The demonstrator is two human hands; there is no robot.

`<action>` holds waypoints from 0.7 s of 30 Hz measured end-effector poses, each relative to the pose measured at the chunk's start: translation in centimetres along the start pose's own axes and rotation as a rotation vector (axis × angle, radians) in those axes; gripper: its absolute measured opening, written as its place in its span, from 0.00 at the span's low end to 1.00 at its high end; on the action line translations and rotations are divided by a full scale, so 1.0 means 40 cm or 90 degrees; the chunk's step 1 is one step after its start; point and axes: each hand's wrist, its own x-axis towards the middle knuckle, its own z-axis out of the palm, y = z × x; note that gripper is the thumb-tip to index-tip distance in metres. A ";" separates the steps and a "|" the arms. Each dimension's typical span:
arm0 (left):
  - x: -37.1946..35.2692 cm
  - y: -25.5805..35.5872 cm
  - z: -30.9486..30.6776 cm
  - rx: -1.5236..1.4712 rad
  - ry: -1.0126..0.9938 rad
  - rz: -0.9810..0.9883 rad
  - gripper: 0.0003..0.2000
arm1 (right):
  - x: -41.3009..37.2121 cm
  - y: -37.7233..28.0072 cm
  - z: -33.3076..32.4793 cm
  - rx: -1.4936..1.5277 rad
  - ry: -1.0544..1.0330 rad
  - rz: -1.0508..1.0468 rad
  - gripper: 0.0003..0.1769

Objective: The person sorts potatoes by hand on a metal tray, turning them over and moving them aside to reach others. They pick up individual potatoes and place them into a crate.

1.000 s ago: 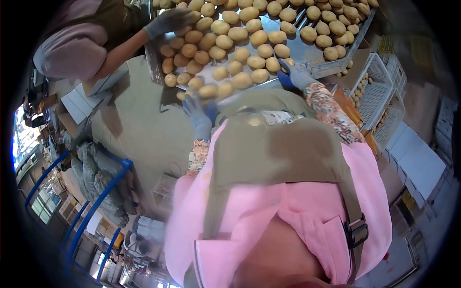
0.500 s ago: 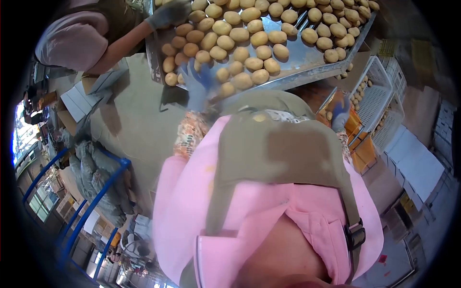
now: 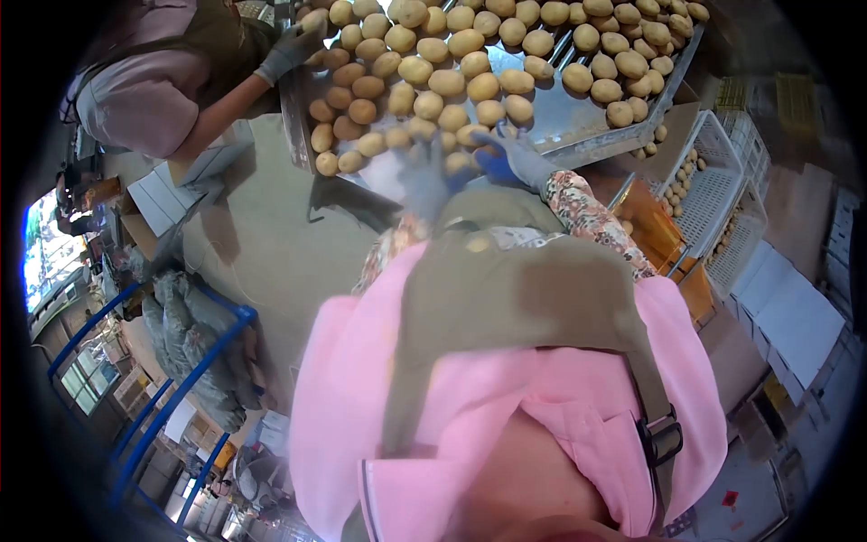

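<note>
Many potatoes (image 3: 447, 83) lie on a metal sorting table (image 3: 587, 140) at the top of the head view. My left hand (image 3: 423, 176), in a grey glove, is at the table's near edge beside the closest potatoes. Motion smears its fingers, so its grip cannot be made out. Just to the right, my right hand (image 3: 524, 161) wears a grey and blue glove. Its fingers stretch leftward at the near potatoes, and I see nothing held in them.
A co-worker's gloved hand (image 3: 293, 47) is at the table's left side, by the potatoes. White plastic crates (image 3: 709, 185) with potatoes and an orange container (image 3: 655, 226) stand at the right. Cardboard boxes (image 3: 163, 199) and a blue rail (image 3: 185, 388) are at the left.
My right hand has come up from beside the orange container to the table's near edge. My left hand has moved right. Some near potatoes have shifted, and the co-worker's hand has drawn back left.
</note>
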 end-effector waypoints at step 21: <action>-0.043 -0.049 -0.081 -0.608 0.204 -0.316 0.40 | 0.145 -0.127 -0.052 0.239 -0.390 0.019 0.30</action>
